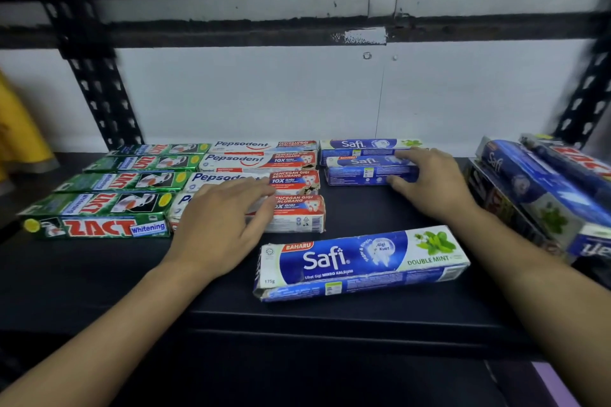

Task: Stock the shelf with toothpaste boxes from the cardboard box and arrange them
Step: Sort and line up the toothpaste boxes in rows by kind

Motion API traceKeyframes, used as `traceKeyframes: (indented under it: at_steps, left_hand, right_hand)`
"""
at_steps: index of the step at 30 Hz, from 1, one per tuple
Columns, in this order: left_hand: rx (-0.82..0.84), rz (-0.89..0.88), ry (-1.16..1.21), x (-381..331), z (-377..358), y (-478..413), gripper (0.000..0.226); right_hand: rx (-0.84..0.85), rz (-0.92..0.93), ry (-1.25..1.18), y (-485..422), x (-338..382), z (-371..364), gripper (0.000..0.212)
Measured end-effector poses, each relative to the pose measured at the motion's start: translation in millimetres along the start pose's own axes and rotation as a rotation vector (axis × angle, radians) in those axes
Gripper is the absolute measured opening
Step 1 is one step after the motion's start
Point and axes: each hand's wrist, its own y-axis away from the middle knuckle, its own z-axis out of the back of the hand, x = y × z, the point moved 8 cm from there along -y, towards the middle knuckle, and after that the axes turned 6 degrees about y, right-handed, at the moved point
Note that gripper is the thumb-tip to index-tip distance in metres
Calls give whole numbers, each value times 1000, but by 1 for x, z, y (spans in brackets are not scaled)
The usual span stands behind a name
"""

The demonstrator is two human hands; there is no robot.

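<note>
Presses on front Pepsodent box (297,215) w/ left hand (224,221) at 9 o'clock, fingers wide & flat. Holds 2nd Safi box (360,170) w/ right hand (433,182) at 1 o'clock: thumb on its front, fingers over its top. Just behind it, back Safi box (360,144). At 6 o'clock, loose Safi box (360,261), flat on black shelf (99,274), apart from both hands. Far at 9 o'clock, 4 green Zact boxes (109,205), right next to Pepsodent row (261,160). At 3 o'clock, messy pile of boxes (529,195).
</note>
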Motion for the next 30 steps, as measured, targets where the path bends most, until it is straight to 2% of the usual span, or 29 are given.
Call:
traceKeyframes:
  at_steps: [6, 13, 17, 21, 26, 30]
  left_hand:
    - [8, 9, -2, 0, 0, 0, 55]
    - [8, 16, -5, -1, 1, 0, 57]
    - [13, 17, -15, -1, 0, 1, 57]
    - [16, 16, -20, -1, 0, 0, 56]
    - [12, 15, -23, 0, -1, 0, 56]
    - [11, 15, -29, 2, -2, 0, 54]
  right_hand:
    - [-40, 17, -22, -1, 2, -2, 51]
    - [-50, -49, 11, 0, 0, -3, 53]
    - [-53, -89, 70, -3, -7, -6, 70]
    - [-29, -241, -64, 0, -21, -9, 90]
    - [-33, -301, -224, 0, -27, -7, 86]
    - [-19, -333, -268, -2, -28, -6, 113]
